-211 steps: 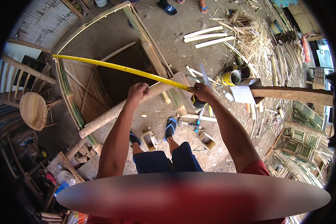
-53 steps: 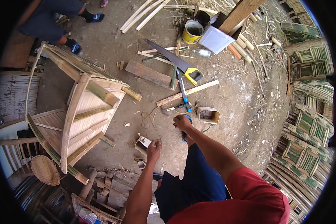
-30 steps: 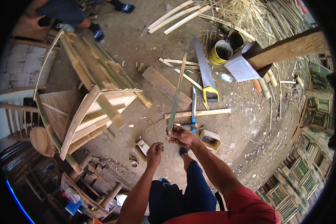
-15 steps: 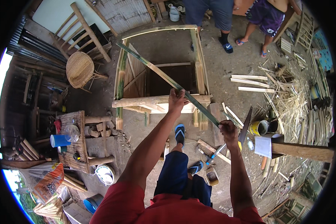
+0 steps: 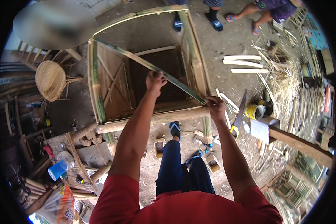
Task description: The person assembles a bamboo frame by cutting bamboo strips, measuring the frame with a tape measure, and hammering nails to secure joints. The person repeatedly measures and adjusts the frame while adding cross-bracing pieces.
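A long split-bamboo strip (image 5: 130, 56), green with pale stretches, lies diagonally across the opening of a bamboo frame (image 5: 160, 117). My left hand (image 5: 155, 82) is closed around the strip near its middle. At the strip's lower right end, by the frame's right near corner, my right hand (image 5: 215, 106) pinches it. The far end meets the frame's far left corner; whether it touches there I cannot tell. Inside the frame, the left side has a wooden panel (image 5: 114, 76) with crossed strips on it.
To the right are a handsaw (image 5: 241, 110), a yellow can (image 5: 253, 111), pale strips (image 5: 244, 64), shavings (image 5: 283, 74) and a wooden beam (image 5: 302, 145). A round woven seat (image 5: 50, 81) and a low bamboo bench (image 5: 78, 160) stand left. Two people's legs (image 5: 246, 16) show beyond the frame.
The strip has come down and left, from above the front rail to across the frame's opening, with both hands on it. The frame appears larger and closer.
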A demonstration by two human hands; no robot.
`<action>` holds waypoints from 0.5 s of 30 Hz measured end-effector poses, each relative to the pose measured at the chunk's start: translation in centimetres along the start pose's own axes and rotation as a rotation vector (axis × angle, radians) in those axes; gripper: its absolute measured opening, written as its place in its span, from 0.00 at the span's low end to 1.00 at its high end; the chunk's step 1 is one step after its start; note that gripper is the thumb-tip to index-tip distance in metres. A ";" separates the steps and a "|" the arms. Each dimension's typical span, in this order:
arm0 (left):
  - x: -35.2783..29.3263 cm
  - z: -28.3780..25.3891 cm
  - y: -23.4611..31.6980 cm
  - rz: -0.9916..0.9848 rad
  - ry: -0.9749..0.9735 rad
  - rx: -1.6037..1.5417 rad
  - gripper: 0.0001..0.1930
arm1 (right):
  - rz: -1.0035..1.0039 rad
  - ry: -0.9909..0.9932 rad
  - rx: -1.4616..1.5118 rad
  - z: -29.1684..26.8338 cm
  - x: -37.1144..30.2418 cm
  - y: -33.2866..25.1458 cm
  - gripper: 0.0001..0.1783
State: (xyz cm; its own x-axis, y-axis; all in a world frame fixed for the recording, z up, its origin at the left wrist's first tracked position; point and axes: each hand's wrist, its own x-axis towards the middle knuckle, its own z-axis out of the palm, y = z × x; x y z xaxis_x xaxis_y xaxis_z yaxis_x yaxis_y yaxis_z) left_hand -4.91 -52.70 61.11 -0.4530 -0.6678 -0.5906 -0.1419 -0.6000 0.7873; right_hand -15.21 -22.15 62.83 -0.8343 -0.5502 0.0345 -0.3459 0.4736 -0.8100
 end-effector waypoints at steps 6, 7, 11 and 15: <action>-1.7 1.3 1.0 -0.004 0.025 0.029 0.12 | 0.169 -0.084 0.122 -1.4 1.5 -2.4 0.11; -2.6 2.0 1.6 0.037 0.001 0.000 0.13 | 0.191 -0.087 0.079 -1.7 1.5 -3.0 0.12; -9.6 7.0 2.2 0.155 -0.141 -0.022 0.15 | -0.079 0.040 -0.255 -7.2 -3.1 -4.2 0.08; -19.3 14.6 -3.7 0.005 -0.395 0.217 0.16 | 0.367 0.057 -0.163 -14.5 -15.7 -2.4 0.08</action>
State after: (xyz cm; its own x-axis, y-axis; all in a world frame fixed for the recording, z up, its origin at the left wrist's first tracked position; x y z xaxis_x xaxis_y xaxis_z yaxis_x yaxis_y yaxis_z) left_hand -8.46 -31.18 72.13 -0.7494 -0.4260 -0.5069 -0.3011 -0.4625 0.8339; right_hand -7.52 -4.67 72.75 -0.9361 -0.2871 -0.2035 -0.0800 0.7368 -0.6714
